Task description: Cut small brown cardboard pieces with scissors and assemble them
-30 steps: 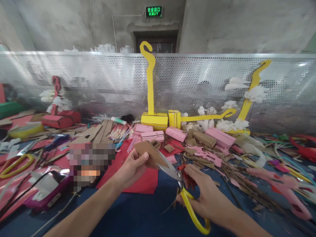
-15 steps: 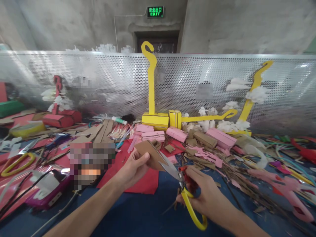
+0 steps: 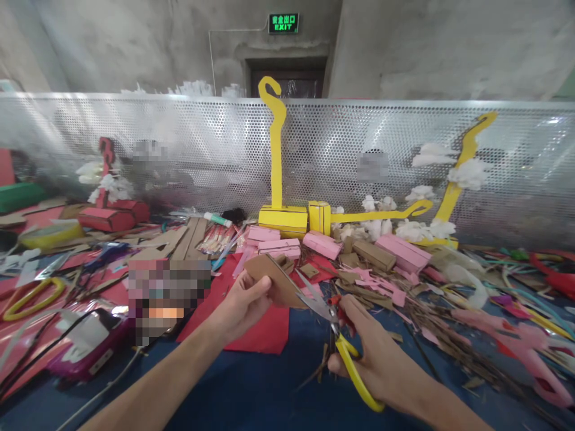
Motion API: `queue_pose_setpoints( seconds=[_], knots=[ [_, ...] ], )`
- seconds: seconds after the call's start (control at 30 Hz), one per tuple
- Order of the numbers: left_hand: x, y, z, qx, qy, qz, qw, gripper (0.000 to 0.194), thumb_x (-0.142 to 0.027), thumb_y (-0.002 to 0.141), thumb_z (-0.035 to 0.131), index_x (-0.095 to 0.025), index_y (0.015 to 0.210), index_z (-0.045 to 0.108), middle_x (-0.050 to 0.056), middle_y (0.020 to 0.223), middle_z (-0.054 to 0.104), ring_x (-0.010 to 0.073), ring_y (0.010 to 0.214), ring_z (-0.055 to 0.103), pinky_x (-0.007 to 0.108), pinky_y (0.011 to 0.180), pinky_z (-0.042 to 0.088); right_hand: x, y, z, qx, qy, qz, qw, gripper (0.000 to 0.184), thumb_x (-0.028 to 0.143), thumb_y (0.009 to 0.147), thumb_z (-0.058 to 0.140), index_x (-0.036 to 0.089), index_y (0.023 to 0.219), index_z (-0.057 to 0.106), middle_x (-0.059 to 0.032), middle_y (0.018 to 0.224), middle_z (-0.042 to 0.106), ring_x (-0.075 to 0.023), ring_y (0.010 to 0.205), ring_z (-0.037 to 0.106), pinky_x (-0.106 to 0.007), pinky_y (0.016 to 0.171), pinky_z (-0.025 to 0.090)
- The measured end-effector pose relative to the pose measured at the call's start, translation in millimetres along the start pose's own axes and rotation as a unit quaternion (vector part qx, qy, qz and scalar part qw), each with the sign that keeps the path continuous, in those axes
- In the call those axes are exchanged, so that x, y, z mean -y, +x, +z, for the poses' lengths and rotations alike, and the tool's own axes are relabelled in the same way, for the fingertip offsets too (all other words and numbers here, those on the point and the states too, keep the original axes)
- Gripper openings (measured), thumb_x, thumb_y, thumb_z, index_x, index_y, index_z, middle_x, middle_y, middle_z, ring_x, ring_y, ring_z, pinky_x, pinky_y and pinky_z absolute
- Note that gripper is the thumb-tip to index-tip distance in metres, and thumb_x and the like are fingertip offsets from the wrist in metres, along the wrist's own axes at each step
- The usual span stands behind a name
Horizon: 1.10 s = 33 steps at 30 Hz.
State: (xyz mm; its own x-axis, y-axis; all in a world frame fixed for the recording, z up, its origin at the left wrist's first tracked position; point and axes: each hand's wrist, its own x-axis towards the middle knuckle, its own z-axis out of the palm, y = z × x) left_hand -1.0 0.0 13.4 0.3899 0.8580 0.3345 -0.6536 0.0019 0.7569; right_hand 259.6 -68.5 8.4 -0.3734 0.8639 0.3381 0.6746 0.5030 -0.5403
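My left hand (image 3: 246,299) pinches a brown piece of cardboard (image 3: 275,278) at its left side, thumb on top. My right hand (image 3: 366,341) grips a pair of scissors (image 3: 330,311) with yellow handles and a red part near the pivot. The scissor blades are spread and point up and left, with the lower blade close to the cardboard's right corner; whether it touches I cannot tell. Beneath the cardboard lies a red sheet (image 3: 265,332) on the blue tabletop.
Pink blocks (image 3: 278,248) and a yellow hook-shaped piece on a yellow base (image 3: 283,220) stand behind my hands. A pink glue gun (image 3: 521,341) and cardboard scraps lie to the right. At left is a purple power strip (image 3: 90,347). A perforated metal panel (image 3: 202,155) closes off the back.
The scissors have opened wider and drawn slightly right, away from the cardboard. My right hand moved a little right with them. My left hand and the cardboard stay nearly in place.
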Motion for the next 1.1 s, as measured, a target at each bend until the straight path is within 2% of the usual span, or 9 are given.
queue_pose_setpoints(
  seconds=[0.13,0.23,0.37,0.53,0.67,0.83,1.1],
  knots=[
    [-1,0,-2.2,0.001,0.014,0.010,1.000,0.023,-0.032,0.081,0.085,-0.018,0.097,0.077,0.009,0.108,0.079,0.0267,0.111,0.070,0.037,0.099,0.051,6,1,0,0.031,0.012,0.043,0.999,0.052,0.035,0.075,0.084,0.024,0.113,0.050,-0.0068,0.114,0.058,-0.0258,0.098,0.058,-0.035,0.085,0.048],
    [-1,-1,-2.7,0.007,0.017,0.002,1.000,0.023,-0.029,0.082,0.084,-0.018,0.100,0.077,0.007,0.106,0.079,0.0229,0.103,0.071,0.033,0.094,0.052,12,4,0,0.036,0.024,0.044,0.998,0.047,0.033,0.073,0.087,0.024,0.103,0.052,-0.0043,0.109,0.059,-0.0244,0.096,0.057,-0.034,0.083,0.046],
    [0,-2,-3.5,0.015,0.012,0.005,1.000,0.020,-0.027,0.083,0.083,-0.018,0.099,0.077,0.003,0.097,0.079,0.0159,0.092,0.071,0.026,0.088,0.052,13,5,-1,0.030,0.010,0.044,0.999,0.041,0.038,0.074,0.086,0.024,0.090,0.051,-0.0017,0.098,0.060,-0.0211,0.083,0.055,-0.031,0.072,0.043],
    [0,-2,-3.0,0.013,0.015,0.006,1.000,0.020,-0.028,0.083,0.083,-0.018,0.100,0.076,0.005,0.103,0.079,0.0176,0.096,0.072,0.029,0.092,0.052,14,5,0,0.024,0.015,0.034,0.999,0.039,0.039,0.075,0.085,0.024,0.084,0.050,0.0005,0.089,0.059,-0.0181,0.075,0.052,-0.029,0.065,0.041],
    [1,-2,-2.3,0.017,0.014,0.007,1.000,0.020,-0.029,0.084,0.082,-0.018,0.101,0.077,0.006,0.104,0.079,0.0207,0.101,0.072,0.032,0.095,0.052,16,5,2,0.016,0.036,0.034,0.999,0.045,0.037,0.071,0.089,0.025,0.078,0.046,0.0038,0.080,0.054,-0.0156,0.067,0.046,-0.026,0.059,0.039],
    [2,-1,-2.3,0.019,0.006,-0.004,1.000,0.028,-0.030,0.085,0.081,-0.019,0.111,0.075,0.009,0.125,0.074,0.0246,0.117,0.066,0.035,0.100,0.051,20,4,4,0.005,0.068,0.038,0.997,0.049,0.032,0.067,0.091,0.025,0.075,0.043,0.0058,0.075,0.051,-0.0141,0.064,0.043,-0.024,0.055,0.039],
    [0,-2,0.5,0.021,-0.018,-0.001,1.000,0.014,-0.027,0.085,0.081,-0.018,0.094,0.077,0.005,0.097,0.079,0.0176,0.090,0.072,0.027,0.084,0.053,12,3,15,0.006,0.116,0.045,0.992,0.038,0.030,0.073,0.085,0.024,0.075,0.048,0.0041,0.077,0.054,-0.0142,0.064,0.052,-0.024,0.053,0.042]
  ],
)
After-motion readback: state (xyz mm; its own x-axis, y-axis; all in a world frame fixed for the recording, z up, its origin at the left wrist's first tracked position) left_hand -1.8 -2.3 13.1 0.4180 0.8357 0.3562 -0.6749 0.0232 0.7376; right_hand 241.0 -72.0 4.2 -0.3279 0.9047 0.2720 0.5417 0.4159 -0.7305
